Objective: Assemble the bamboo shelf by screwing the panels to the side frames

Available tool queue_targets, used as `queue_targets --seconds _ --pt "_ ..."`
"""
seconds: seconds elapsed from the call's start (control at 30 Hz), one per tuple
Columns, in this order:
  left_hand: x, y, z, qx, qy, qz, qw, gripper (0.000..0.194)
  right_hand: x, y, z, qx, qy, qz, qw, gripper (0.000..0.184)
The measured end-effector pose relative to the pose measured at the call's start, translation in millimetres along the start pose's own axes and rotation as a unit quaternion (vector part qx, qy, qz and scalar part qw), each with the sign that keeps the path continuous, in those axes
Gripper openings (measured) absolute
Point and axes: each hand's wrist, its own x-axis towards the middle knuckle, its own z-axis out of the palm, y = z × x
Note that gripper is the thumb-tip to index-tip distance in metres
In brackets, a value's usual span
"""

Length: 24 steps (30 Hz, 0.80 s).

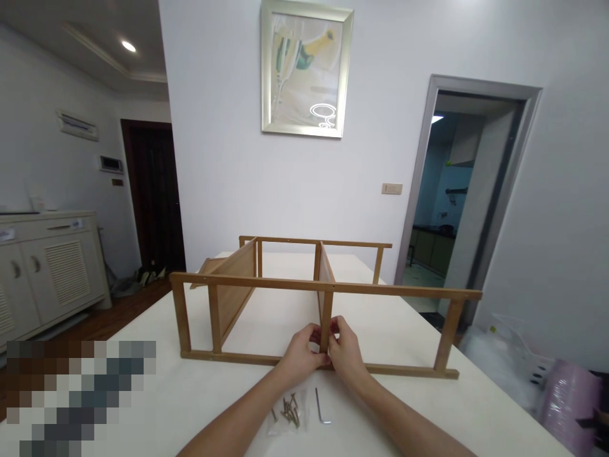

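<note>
A wooden shelf frame [404, 290] lies on its side on the white table [157, 393]. Two panels span its side frames: a broad shelf panel [238, 289] on the left and a middle shelf panel [327, 261]. My left hand [301, 350] grips the lower part of the near middle crosspiece [327, 317] from the left, by the bottom rail. From the right, my right hand [346, 348] closes its fingers on the same crosspiece; its fingertips are partly hidden. Between my forearms lie a clear bag of screws [291, 412] and an L-shaped hex key [320, 406].
Another wooden piece [205, 270] rests behind the frame's left end. A white wall with a framed picture [307, 70] stands beyond the table. Wrapped plastic bundles [566, 406] sit at the right, and a white cabinet [52, 273] stands at the left.
</note>
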Motion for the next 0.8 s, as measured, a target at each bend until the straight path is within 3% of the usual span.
queue_targets --seconds 0.23,0.5,0.63,0.8 --pt "4.0 -3.0 -3.1 0.011 -0.001 -0.001 1.000 0.045 2.1 3.2 1.2 0.006 -0.016 0.010 1.000 0.014" --pt "0.1 9.2 -5.8 0.040 0.000 -0.052 0.998 0.052 -1.7 -12.9 -8.9 0.044 -0.059 0.032 0.997 0.028" --pt "-0.4 4.6 -5.0 0.042 0.005 -0.038 0.998 0.051 -4.7 -17.0 -6.5 -0.007 -0.063 0.014 0.998 0.029" --pt "0.6 3.3 -2.3 0.077 0.025 0.028 0.996 0.031 -11.7 -11.4 4.0 -0.126 -0.049 0.003 0.991 0.028"
